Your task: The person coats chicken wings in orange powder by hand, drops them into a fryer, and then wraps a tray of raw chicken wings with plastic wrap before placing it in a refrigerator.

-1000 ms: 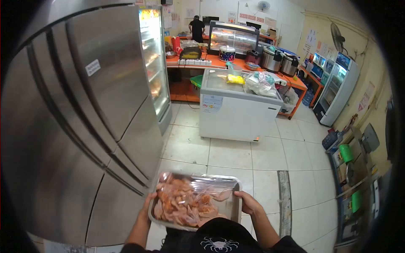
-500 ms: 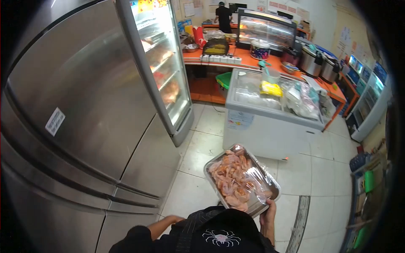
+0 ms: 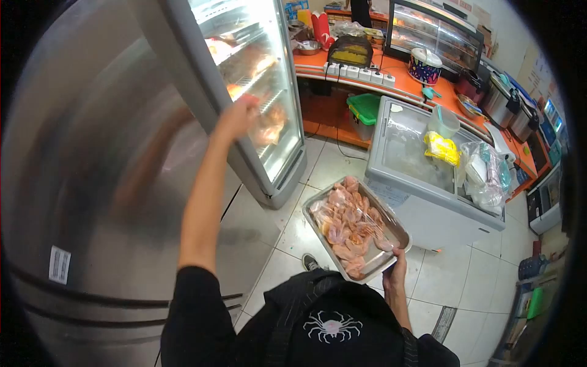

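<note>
My right hand (image 3: 396, 272) is closed on the near right corner of a metal tray (image 3: 375, 263), held out in front of my body. Raw chicken pieces (image 3: 350, 225) fill most of the tray, under what looks like clear plastic wrap. Raised and blurred by motion, my left hand (image 3: 238, 116) is at the edge of the lit glass-door display fridge (image 3: 278, 174); its fingers are smeared. Wrapped food shows on the shelves behind the glass. The forearm crosses in front of a large stainless steel refrigerator (image 3: 92, 153).
A chest freezer (image 3: 422, 208) stands ahead, carrying a yellow packet (image 3: 441, 148) and plastic bags (image 3: 483, 174). Behind it runs an orange counter (image 3: 391, 72) with a power strip, pots and a glass food warmer (image 3: 434, 33). A person in black (image 3: 361, 11) is at the back.
My left hand has swung up from beside my waist to the display fridge's edge. The view has shifted and turned; the tray stays in my right hand.
</note>
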Demonstrator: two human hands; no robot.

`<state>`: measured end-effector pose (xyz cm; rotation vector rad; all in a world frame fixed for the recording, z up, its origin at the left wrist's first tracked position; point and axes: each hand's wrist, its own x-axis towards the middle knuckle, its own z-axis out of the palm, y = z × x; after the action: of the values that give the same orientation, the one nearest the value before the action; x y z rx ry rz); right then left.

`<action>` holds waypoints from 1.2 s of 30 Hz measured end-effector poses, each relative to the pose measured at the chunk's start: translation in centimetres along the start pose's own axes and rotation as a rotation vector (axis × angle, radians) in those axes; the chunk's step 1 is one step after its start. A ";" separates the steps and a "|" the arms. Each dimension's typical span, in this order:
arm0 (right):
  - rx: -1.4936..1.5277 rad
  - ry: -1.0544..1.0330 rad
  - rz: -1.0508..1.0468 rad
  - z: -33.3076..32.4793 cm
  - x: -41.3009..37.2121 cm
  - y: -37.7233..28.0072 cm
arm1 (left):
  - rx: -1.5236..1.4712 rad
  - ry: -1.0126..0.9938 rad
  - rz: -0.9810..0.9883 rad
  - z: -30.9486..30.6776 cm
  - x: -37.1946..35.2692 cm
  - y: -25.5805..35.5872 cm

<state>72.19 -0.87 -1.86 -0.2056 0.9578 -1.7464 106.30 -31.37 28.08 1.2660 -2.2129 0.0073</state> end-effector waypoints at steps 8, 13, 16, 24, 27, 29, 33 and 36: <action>0.131 -0.007 -0.074 5.9 4.4 0.3 | 1.510 0.079 -0.069 -9.0 19.5 -7.3; 0.103 -0.222 -0.004 9.0 9.9 -0.3 | 1.554 -0.298 -0.351 -8.2 21.7 -2.8; 0.066 -0.358 0.103 12.9 11.6 -2.0 | 1.567 -0.313 -0.432 -7.5 22.9 -2.1; 0.033 -0.641 0.483 25.6 16.8 -1.3 | 1.552 -0.560 -0.040 -3.9 21.6 11.1; -0.021 -0.624 0.434 29.8 15.7 -3.0 | 1.501 -0.533 0.096 -2.7 20.7 15.4; -0.005 -0.639 0.406 31.6 16.3 -3.9 | 1.447 -0.501 0.315 -2.5 20.6 17.1; 0.068 -0.575 0.205 37.2 16.9 -6.2 | 1.456 -0.385 0.563 0.2 22.9 19.4; 0.318 -0.827 0.125 38.4 23.5 -5.1 | 1.541 -0.309 0.646 3.5 25.8 21.2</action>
<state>80.63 -39.77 19.75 -0.5879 0.0885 -1.4600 78.11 -41.00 43.53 1.0333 -2.7073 2.1975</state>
